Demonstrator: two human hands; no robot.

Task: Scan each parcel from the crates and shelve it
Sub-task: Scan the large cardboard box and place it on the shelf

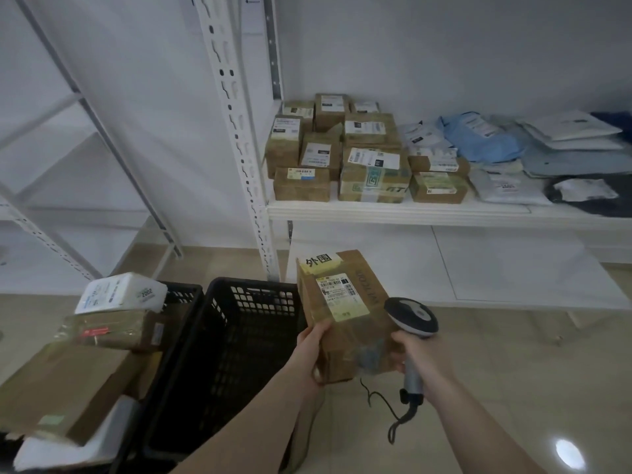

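My left hand [313, 350] grips the near left edge of a brown cardboard parcel [345, 313] with a white shipping label and a yellow sticker on top. I hold it above the floor, just right of a black plastic crate [236, 340]. My right hand [422, 355] grips the handle of a grey and black barcode scanner [412, 318]. The scanner's head sits close to the parcel's right side, and its cable hangs below.
A white shelf [444, 212] ahead holds several brown boxes [342, 152] at its left and soft mailer bags [513, 155] at its right. A second crate [181, 294] at the left is piled with parcels [113, 323]. White rack uprights [246, 159] stand between. The floor is tiled.
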